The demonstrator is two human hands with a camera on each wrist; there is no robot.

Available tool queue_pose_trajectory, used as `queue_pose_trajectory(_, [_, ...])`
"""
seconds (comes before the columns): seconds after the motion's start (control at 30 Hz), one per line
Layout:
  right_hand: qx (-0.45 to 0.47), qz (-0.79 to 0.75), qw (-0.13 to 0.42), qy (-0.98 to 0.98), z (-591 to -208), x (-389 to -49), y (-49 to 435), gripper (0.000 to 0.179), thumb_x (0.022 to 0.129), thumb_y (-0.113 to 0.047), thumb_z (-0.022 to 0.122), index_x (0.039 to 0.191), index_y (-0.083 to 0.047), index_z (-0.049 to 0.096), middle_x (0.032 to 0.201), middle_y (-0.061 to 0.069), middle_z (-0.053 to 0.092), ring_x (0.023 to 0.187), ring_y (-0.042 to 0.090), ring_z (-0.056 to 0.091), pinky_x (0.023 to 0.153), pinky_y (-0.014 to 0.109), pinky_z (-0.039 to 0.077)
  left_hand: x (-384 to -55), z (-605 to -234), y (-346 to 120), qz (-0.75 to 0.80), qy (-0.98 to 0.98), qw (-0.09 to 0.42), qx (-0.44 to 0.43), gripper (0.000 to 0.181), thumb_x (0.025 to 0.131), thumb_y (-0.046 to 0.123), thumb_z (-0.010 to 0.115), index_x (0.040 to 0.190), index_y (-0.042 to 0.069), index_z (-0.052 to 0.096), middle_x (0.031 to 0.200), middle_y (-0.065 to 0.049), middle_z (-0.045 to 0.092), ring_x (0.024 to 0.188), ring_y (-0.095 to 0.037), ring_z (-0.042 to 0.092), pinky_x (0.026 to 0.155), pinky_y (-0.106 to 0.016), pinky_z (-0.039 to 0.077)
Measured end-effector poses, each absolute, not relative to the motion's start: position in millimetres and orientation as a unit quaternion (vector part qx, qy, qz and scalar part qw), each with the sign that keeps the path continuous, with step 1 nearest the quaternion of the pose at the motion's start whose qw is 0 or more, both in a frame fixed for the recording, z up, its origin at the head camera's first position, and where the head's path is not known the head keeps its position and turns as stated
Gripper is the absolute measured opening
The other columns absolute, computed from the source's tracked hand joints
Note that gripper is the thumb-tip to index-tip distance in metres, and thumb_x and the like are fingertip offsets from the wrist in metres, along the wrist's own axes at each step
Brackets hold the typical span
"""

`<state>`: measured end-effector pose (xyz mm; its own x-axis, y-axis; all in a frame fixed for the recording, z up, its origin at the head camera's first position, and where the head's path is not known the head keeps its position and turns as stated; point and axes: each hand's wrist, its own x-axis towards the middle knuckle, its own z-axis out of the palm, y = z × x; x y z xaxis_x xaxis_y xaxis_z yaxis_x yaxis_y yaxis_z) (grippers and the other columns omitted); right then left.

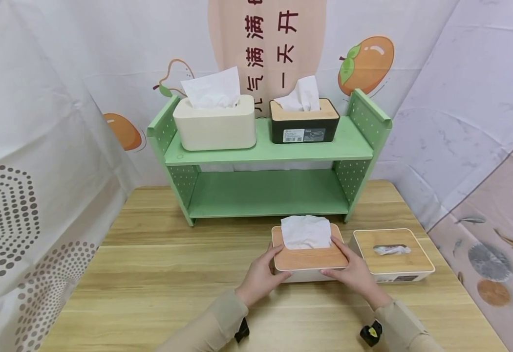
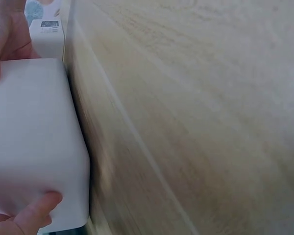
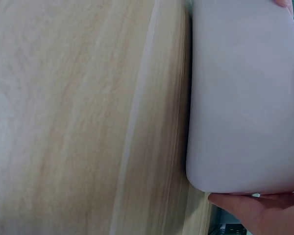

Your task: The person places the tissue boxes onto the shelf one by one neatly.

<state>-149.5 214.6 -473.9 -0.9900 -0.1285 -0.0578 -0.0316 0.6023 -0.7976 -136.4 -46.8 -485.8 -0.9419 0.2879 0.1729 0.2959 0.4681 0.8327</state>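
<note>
A white tissue box with a wood-toned lid [image 1: 311,260] sits low at the table's front middle, a white tissue [image 1: 306,232] standing up from its slot. My left hand [image 1: 262,276] grips its left end, thumb along the front wall and fingers round the side. At the other end, my right hand [image 1: 356,275] holds it with the thumb at the front and fingers on the lid's edge. The left wrist view shows the box's pale wall [image 2: 32,117] right at the tabletop. In the right wrist view, the wall [image 3: 245,98] has fingers at its lower end.
Just right of my right hand stands another white tissue box with a bamboo lid [image 1: 393,266]. Behind is a green two-tier shelf [image 1: 269,156], bearing a cream tissue box [image 1: 217,128] and a black one with a wooden lid [image 1: 302,129] on top. Everything rests on a wooden table [image 1: 173,274].
</note>
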Motion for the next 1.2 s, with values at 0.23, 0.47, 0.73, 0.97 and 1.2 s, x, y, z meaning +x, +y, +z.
queue_pose_trajectory(0.23, [-0.049,-0.440,0.046,0.895,-472.7,-151.3,212.9,0.094,0.071,-0.034,0.083,0.148,-0.014,0.033,0.145,0.027,0.037,0.121,0.041,0.049,0.099,0.055,0.040,-138.1,-481.6,-48.8,-0.476,-0.867,-0.008,-0.149,0.066,0.081,0.029,0.076,0.137,0.009,0.048,0.143,-0.025,0.040,0.119,-0.030,0.054,0.081,-0.030,0.052])
queue_pose_trajectory(0.47, [-0.039,-0.442,0.049,0.895,-468.7,-153.0,207.7,0.097,0.070,-0.039,0.083,0.149,-0.016,0.031,0.147,0.027,0.034,0.128,0.043,0.043,0.101,0.057,0.037,-142.3,-475.0,-55.2,-0.485,-0.861,-0.001,-0.153,0.066,0.078,0.026,0.078,0.136,0.009,0.050,0.139,-0.026,0.045,0.050,-0.003,0.041,0.048,-0.016,0.040])
queue_pose_trajectory(0.73, [-0.037,-0.448,0.033,0.893,-463.2,-155.3,193.3,0.096,0.069,-0.038,0.084,0.148,-0.018,0.034,0.146,0.027,0.036,0.130,0.042,0.041,0.103,0.056,0.037,-143.8,-467.7,-69.4,-0.510,-0.845,0.005,-0.161,0.067,0.077,0.023,0.079,0.135,0.007,0.051,0.124,-0.017,0.060,0.055,0.001,0.050,0.055,-0.017,0.048])
queue_pose_trajectory(0.97, [-0.055,-0.473,0.004,0.880,-459.6,-158.7,174.1,0.093,0.066,-0.031,0.086,0.145,-0.016,0.039,0.144,0.023,0.041,0.127,0.036,0.046,0.100,0.050,0.041,-146.9,-458.4,-88.8,-0.530,-0.833,-0.005,-0.160,0.067,0.077,0.019,0.079,0.136,0.006,0.050,0.140,-0.028,0.044,0.096,-0.025,0.068,0.069,-0.018,0.053])
queue_pose_trajectory(1.2, [-0.066,-0.495,0.017,0.866,-444.1,-170.4,154.1,0.094,0.067,-0.031,0.086,0.146,-0.021,0.038,0.148,0.019,0.038,0.127,0.032,0.047,0.100,0.048,0.041,-153.3,-440.9,-108.3,-0.558,-0.815,0.003,-0.153,0.067,0.077,0.010,0.079,0.136,0.004,0.048,0.145,-0.031,0.033,0.108,-0.033,0.062,0.076,-0.026,0.056])
